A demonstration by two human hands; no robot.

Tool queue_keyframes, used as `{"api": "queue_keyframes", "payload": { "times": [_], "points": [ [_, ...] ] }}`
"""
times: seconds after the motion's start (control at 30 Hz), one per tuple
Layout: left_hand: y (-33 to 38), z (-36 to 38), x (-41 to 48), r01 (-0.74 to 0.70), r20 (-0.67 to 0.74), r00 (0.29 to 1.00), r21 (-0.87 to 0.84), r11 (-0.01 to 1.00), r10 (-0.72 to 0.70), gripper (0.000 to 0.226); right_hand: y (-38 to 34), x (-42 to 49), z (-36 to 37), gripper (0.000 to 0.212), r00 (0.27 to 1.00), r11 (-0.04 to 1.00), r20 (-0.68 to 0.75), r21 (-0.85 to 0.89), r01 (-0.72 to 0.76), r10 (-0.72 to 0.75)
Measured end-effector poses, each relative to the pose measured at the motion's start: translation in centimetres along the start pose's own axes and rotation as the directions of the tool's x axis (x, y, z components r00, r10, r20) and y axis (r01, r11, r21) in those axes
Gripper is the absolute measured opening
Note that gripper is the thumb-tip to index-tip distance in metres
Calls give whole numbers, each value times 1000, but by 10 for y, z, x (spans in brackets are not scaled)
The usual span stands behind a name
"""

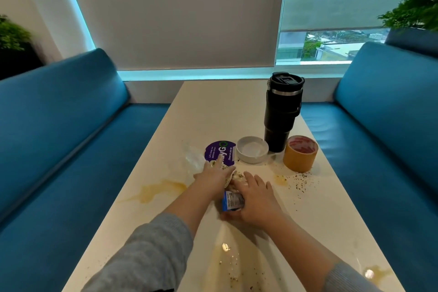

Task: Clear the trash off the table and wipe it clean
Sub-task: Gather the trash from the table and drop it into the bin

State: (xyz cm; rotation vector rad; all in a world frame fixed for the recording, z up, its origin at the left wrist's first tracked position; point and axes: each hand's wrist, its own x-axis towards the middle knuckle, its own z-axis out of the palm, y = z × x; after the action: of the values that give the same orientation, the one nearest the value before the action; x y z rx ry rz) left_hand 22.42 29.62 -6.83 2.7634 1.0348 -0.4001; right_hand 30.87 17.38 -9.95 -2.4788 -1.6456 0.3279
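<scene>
The white table (213, 111) carries yellow spills (161, 191) and dark crumbs (299, 181). At its middle lies a crumpled white paper (231, 179) speckled with crumbs. My left hand (213, 174) lies flat on the paper's left side, fingers stretched toward a round purple sticker (220, 153). My right hand (257, 199) covers the paper's right side, and its thumb pinches a blue snack packet (233, 200) against the palm. A clear plastic wrapper (193, 159) lies just left of my left hand.
A white ashtray (252, 149), a tall black tumbler (280, 111) and a roll of brown tape (300, 153) stand beyond my right hand. More yellow spill (225, 265) lies near the front edge. Blue benches (59, 125) flank the table on both sides.
</scene>
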Motion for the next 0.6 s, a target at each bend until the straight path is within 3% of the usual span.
{"api": "queue_keyframes", "payload": {
  "times": [0.1, 0.23, 0.3, 0.4, 0.5, 0.6],
  "points": [
    [-1, 1, 3, -50, -41, 998, 24, 998, 51, 73, -1, -3, 5, 86, 983, 999, -180, -10, 30, -31],
    [-3, 5, -11, -92, -141, 985, 72, 993, 101, 54, 8, -14, 10, 54, 949, 989, -285, 20, 144, -133],
    [-4, 8, -19, -86, -186, 977, 97, 991, 103, 53, 12, -18, 16, 39, 909, 975, -353, -50, 218, -221],
    [-7, 13, -30, -76, -218, 972, 67, 995, 89, 54, 16, -26, 24, 34, 858, 954, -418, -155, 256, -298],
    [-13, 11, -45, -75, -252, 965, -9, 997, 70, 54, 20, -38, 20, 29, 853, 943, -406, -190, 274, -329],
    [-20, 4, -63, -83, -286, 957, -128, 988, 43, 47, 26, -51, 14, 25, 897, 978, -401, 18, 208, -183]
  ]
}}
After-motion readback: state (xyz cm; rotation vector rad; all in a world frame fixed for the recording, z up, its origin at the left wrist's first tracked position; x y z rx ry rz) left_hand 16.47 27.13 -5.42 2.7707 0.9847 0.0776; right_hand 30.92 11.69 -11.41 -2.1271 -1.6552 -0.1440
